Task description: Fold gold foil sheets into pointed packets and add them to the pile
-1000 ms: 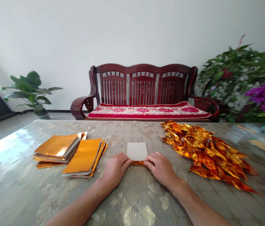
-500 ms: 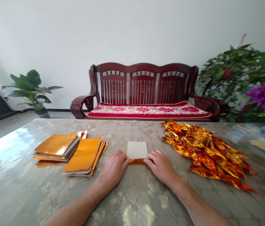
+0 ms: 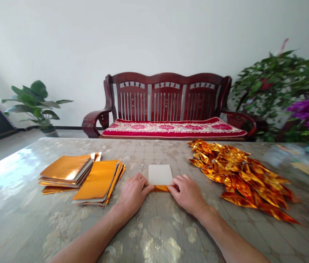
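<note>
A sheet of gold foil paper (image 3: 160, 174) lies on the table between my hands, its pale side up. Its near edge is folded over into a narrow gold strip. My left hand (image 3: 135, 190) pinches the left end of this fold between thumb and fingers. At the right end, my right hand (image 3: 186, 191) grips the fold the same way. Stacks of flat gold foil paper (image 3: 96, 180) rest to the left of my left hand. A heap of folded gold foil pieces (image 3: 236, 171) is spread out to the right of my right hand.
The table (image 3: 88, 230) has a glossy patterned cover. Clear plastic bags (image 3: 286, 155) lie at its right side. Behind it stands a dark red wooden bench (image 3: 165, 96) with a red floral cushion. Potted plants (image 3: 37, 104) are at the left and right.
My left thumb has slid slightly to the right along the folded edge. Both hands still hold the paper in nearly the same place.
</note>
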A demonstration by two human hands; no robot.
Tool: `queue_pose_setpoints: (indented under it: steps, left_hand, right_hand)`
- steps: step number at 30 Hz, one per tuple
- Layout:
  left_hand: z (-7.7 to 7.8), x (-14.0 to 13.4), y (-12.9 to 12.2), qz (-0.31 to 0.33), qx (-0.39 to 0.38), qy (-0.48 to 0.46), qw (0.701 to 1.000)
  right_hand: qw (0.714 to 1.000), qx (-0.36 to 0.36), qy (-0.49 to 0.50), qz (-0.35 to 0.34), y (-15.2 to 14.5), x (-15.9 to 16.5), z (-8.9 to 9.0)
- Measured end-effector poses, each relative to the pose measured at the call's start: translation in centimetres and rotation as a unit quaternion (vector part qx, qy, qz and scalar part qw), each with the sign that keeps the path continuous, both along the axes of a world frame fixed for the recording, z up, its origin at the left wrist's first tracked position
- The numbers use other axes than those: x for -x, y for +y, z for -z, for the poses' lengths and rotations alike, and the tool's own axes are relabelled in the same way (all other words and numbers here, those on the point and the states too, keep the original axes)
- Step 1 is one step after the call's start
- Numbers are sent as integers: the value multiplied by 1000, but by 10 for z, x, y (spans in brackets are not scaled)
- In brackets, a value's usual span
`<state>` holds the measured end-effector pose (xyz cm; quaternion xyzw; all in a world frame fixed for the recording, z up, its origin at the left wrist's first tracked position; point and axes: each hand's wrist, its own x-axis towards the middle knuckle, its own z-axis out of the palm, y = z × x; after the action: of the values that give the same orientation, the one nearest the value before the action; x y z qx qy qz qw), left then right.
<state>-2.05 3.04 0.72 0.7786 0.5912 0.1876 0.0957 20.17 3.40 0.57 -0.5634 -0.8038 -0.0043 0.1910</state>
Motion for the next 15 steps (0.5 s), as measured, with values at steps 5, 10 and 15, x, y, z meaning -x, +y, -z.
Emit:
queue_pose_setpoints:
  steps: [5, 10, 15]
  left_hand:
    - [3, 4, 0, 10, -2, -21, 1000]
    - [3, 2, 2, 4, -7, 7, 1000]
    - [-3, -2, 0, 2, -2, 31, 1000]
  right_hand:
    - [1000, 5, 6, -1, 0, -1, 0]
    - [1000, 7, 4, -4, 0, -1, -1]
    - [1000, 7, -3, -6, -1, -1, -1]
